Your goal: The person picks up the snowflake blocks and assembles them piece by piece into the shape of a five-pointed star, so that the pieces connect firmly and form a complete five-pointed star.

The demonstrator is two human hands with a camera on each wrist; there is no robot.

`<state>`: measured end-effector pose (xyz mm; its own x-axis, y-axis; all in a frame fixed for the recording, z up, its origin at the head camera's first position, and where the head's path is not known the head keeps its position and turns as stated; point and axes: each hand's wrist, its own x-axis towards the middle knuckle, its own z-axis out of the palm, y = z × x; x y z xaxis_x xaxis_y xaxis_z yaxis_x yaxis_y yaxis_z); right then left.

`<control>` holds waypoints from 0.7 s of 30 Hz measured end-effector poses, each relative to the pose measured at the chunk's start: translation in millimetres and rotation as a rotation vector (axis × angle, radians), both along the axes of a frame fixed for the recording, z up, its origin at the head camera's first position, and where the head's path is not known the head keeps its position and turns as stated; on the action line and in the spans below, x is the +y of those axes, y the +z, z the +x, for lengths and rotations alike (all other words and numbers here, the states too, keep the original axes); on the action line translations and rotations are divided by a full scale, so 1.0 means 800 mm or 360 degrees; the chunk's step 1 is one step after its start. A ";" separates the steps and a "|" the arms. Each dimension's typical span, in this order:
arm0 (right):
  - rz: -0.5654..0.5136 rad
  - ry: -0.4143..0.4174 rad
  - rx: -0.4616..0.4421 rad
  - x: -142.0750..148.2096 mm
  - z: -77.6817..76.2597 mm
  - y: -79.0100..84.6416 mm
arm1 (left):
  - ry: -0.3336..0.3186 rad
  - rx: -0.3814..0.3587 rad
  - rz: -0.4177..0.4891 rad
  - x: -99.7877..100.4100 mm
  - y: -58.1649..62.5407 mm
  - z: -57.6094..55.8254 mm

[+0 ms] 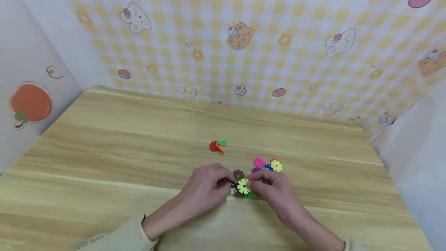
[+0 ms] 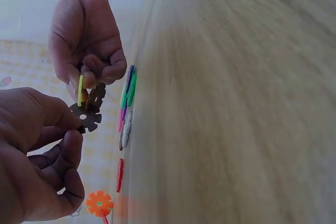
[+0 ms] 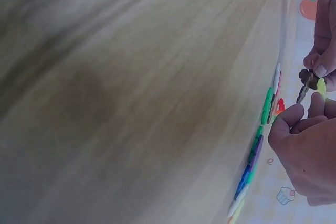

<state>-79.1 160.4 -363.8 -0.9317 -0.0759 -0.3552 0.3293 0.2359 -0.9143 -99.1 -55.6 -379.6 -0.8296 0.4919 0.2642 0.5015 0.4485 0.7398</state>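
Both hands meet close over the table, around small notched plastic discs. My left hand (image 1: 208,185) pinches a brown notched disc (image 2: 90,121) between thumb and fingertip. Opposite it, my right hand (image 1: 275,191) pinches a yellow notched disc (image 1: 243,186), which faces up in the head view and is edge-on in the left wrist view. A second brown disc (image 2: 97,97) stands at an angle to the first, right at the right fingertips. Part of the brown discs is hidden by fingers. Beneath the hands, a green disc (image 1: 249,196) and a white disc (image 1: 233,190) show on the table.
Just beyond the right hand lies a cluster with a pink disc (image 1: 259,162), another yellow disc (image 1: 276,165), and blue and purple ones. Farther back, a red disc (image 1: 213,146) sits with an orange disc (image 1: 220,148) and a green one (image 1: 222,142). A patterned cloth (image 1: 209,61) hangs behind the wooden table (image 1: 122,142).
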 end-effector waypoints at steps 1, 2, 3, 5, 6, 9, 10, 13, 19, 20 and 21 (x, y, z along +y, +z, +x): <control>-0.0015 0.0010 -0.0003 0.001 -0.001 0.000 | 0.0006 0.0005 0.0002 0.000 0.000 -0.001; -0.0033 0.0017 -0.0003 0.001 -0.002 0.000 | 0.0014 0.0015 0.0005 0.001 0.001 -0.001; -0.0054 0.0019 -0.0006 0.001 -0.003 0.000 | 0.0022 0.0021 0.0005 0.001 0.001 -0.002; -0.0101 0.0020 -0.0017 0.001 -0.004 0.000 | 0.0032 0.0057 -0.0003 0.001 0.000 -0.002; -0.0125 0.0020 -0.0024 0.001 -0.004 -0.001 | 0.0038 0.0080 -0.0013 0.001 -0.001 -0.002; -0.0165 0.0014 -0.0039 -0.001 -0.003 -0.003 | 0.0064 0.0156 -0.0056 0.002 -0.004 -0.001; -0.0170 0.0003 -0.0047 -0.002 -0.003 -0.003 | 0.0072 0.0174 -0.0070 0.002 -0.006 -0.001; -0.0167 -0.0032 -0.0051 -0.004 -0.004 -0.004 | 0.0089 0.0179 -0.0069 0.002 -0.008 -0.002; -0.0143 -0.0033 -0.0020 -0.009 -0.008 -0.006 | 0.0075 0.0172 -0.0024 0.001 -0.011 -0.001; -0.0126 -0.0035 -0.0021 -0.010 -0.008 -0.006 | 0.0065 0.0182 -0.0030 0.001 -0.011 -0.001; -0.0110 -0.0042 -0.0025 -0.011 -0.009 -0.007 | 0.0057 0.0196 -0.0037 0.002 -0.011 -0.002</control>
<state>-85.9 151.6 -369.1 -0.9281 -0.0761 -0.3646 0.3491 0.1635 -0.9227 -100.3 -54.2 -388.7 -0.8088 0.4696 0.3541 0.5713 0.4839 0.6630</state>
